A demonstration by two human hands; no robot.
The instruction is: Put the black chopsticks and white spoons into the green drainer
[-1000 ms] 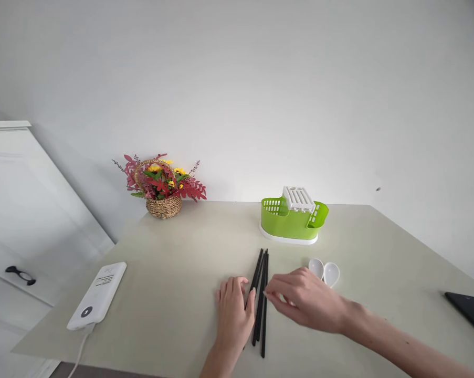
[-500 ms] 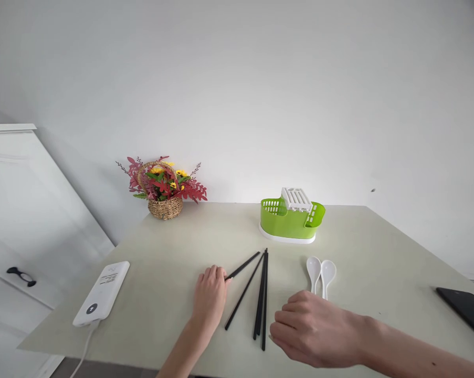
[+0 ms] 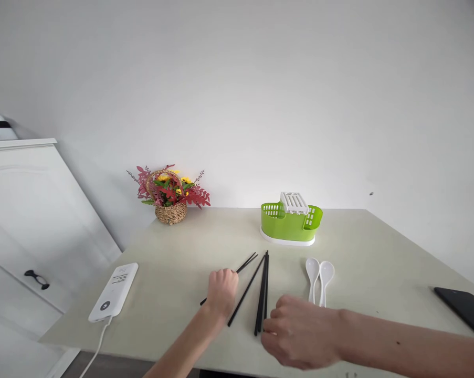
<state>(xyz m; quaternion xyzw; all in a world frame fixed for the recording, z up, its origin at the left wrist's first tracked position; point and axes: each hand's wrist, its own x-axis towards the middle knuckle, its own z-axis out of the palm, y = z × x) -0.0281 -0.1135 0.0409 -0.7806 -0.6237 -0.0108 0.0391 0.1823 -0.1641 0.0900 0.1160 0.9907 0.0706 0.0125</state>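
Observation:
My left hand [image 3: 222, 289] is closed around black chopsticks [image 3: 246, 264] lying slantwise low over the table; two thin tips stick out beyond the knuckles and an end shows below the hand. To its right a single chopstick [image 3: 246, 290] lies at a slant, beside a narrow bunch of several more [image 3: 262, 296]. My right hand [image 3: 297, 333] has its fingers curled together at the near end of the bunch, covering the rightmost chopstick's end; whether it grips that chopstick is hidden. Just beyond this hand are two white spoons [image 3: 326, 272], their handle ends partly covered.
A green utensil caddy [image 3: 286, 228] with a white slatted top stands at the back. Left of it is a wicker flower basket [image 3: 170, 213]. A white power bank [image 3: 114, 291] with a cable lies at the left, a black phone [image 3: 463, 310] at the right edge.
My left hand has moved slightly right, and a second chopstick tip now shows at it. My right hand has shifted left over the rightmost chopstick's near end. The view has tilted slightly.

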